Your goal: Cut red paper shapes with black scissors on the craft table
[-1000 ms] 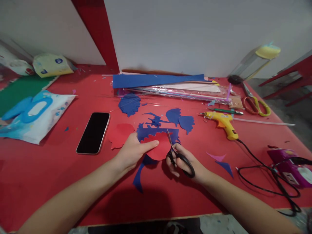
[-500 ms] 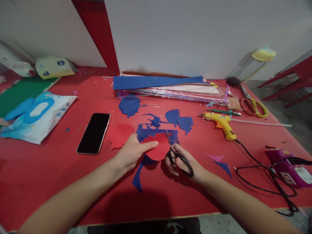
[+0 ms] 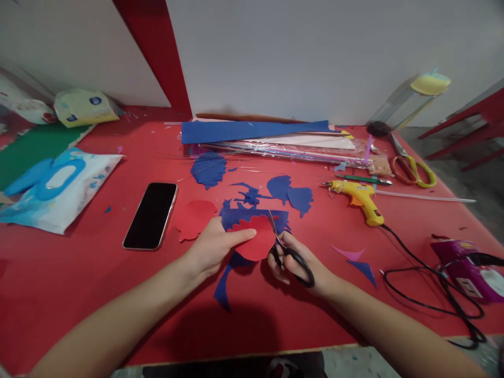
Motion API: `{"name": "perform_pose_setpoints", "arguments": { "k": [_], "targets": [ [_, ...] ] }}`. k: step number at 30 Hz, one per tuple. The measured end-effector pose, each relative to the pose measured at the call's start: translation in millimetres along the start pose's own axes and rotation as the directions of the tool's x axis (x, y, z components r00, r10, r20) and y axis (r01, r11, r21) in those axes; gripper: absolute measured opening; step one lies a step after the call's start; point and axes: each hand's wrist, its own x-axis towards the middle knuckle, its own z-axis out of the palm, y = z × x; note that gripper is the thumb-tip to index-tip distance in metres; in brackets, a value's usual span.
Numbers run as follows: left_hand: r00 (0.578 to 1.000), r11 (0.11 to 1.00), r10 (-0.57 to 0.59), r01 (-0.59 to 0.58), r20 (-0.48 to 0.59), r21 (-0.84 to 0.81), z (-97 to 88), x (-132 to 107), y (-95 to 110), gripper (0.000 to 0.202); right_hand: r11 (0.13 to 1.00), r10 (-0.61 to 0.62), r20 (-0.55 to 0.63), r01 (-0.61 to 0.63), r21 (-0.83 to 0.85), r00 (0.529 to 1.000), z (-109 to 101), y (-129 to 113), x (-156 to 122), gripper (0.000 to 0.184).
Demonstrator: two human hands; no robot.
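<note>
My left hand (image 3: 212, 241) pinches a rounded red sheet (image 3: 255, 247) with a notched upper edge, thumb on top. A dark blue sheet (image 3: 236, 213) lies against its underside and shows beyond it at the top and below. In my right hand (image 3: 295, 262) are black-handled scissors (image 3: 301, 268), their blades at the right edge of the red sheet. How far the blades are parted is hard to make out. Left of the sheets lies another red cut-out (image 3: 195, 218). Blue petal-like cut-outs (image 3: 279, 189) and a scalloped blue piece (image 3: 208, 170) lie beyond my hands.
A phone (image 3: 150, 215) and a wipes pack (image 3: 63, 189) lie left. On the right are a yellow glue gun (image 3: 358, 198), its black cord, a purple power box (image 3: 460, 268), a green cutter (image 3: 366, 179) and larger scissors (image 3: 413, 168). Blue strips (image 3: 252, 131) lie along the wall.
Both hands, the sheets and the scissors hold almost the same place. The view has shifted very slightly; nothing was taken up or let go.
</note>
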Motion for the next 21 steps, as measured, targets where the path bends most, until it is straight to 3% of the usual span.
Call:
{"name": "perform_pose_setpoints", "arguments": {
  "k": [14, 21],
  "targets": [
    [1.0, 1.0, -0.013, 0.013, -0.02, -0.005, 2.9, -1.8, -1.1, 0.021, 0.999, -0.026, 0.016, 0.026, -0.038, 1.0, -0.4, 2.5, -1.0, 0.044],
    [0.999, 0.999, -0.024, 0.022, -0.032, -0.045, 3.9, -1.1, -2.9, 0.023, 0.999, 0.002, -0.035, -0.004, -0.034, 0.999, -1.4, 6.9, -1.4, 0.041]
  ]
}}
